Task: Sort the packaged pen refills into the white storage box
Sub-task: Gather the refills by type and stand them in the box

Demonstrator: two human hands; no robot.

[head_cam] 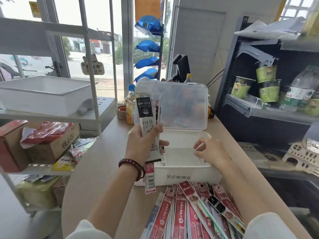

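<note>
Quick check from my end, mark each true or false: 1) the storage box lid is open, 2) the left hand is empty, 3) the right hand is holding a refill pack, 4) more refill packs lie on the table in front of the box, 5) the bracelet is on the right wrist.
1) The lid of the white storage box is open: true.
2) The left hand is empty: false, it grips a bunch of refill packs upright.
3) The right hand holds a pack: false, it holds nothing, over the box.
4) Red refill packs lie before the box: true.
5) The bracelet is on the right wrist: false, left.
</note>
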